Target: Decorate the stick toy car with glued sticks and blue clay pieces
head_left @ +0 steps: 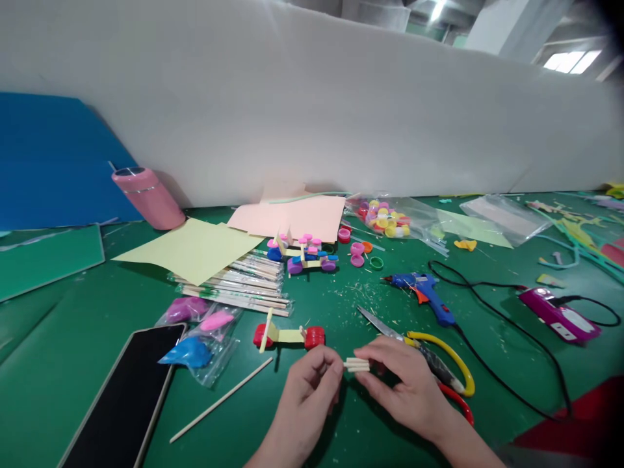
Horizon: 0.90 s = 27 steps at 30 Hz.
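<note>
Several short wooden sticks (pixel 358 364), cut to a similar length, lie side by side between my fingertips. My right hand (pixel 407 387) pinches them from the right with thumb and forefinger. The curled fingers of my left hand (pixel 312 393) close on the left end of the bundle, where part of it is hidden. Just beyond my left hand stands a small model car (pixel 287 336) with red wheels and a pale yellow body. Scissors (pixel 458 361) with yellow and red handles lie partly behind my right hand. A long wooden stick (pixel 221 400) rests left of my left hand.
A blue glue gun (pixel 424 289) with a black cable lies to the right, near a purple device (pixel 560 315). On the left are a phone (pixel 129 396), bagged clay (pixel 195 351) and wrapped sticks (pixel 244 289). Behind are more small cars (pixel 312 260) and bagged caps (pixel 385 218).
</note>
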Available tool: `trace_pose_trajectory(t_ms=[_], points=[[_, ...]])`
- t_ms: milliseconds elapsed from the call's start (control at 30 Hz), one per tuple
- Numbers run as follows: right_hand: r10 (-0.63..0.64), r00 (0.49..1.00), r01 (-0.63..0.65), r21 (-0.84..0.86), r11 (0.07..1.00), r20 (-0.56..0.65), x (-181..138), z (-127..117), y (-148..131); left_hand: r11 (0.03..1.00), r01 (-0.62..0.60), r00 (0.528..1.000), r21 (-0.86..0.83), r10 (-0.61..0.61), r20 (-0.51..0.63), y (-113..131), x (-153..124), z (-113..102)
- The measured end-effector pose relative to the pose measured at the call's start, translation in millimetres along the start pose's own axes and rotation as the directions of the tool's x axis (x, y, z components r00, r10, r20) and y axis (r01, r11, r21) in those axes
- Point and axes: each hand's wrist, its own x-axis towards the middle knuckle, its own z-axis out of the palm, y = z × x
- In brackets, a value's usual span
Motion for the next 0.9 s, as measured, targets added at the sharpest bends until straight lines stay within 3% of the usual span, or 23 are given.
trace_pose_trajectory(t_ms=[333,600,767,900], points=[[-0.001,1.000,0.001,-0.004,1.000,-0.024,-10,4,4,0.994,-0.020,0.999,0.111,0.015,0.044,-7,3,1],[0.049,0.998,-0.049,0.021,0.999,0.027,-22,-13,9,0.994,0.001,0.993,0.109,-0.014,0.114,-10,2,0],[0.156,0.976,-0.165,-0.049,0.985,-0.155,-25,-28,22,0.998,-0.001,0.997,0.067,-0.004,0.077,-12,2,3],[0.290,0.877,-0.413,-0.291,0.863,-0.382,-23,-50,53,0.996,-0.001,0.998,0.092,-0.005,0.063,-12,1,1]])
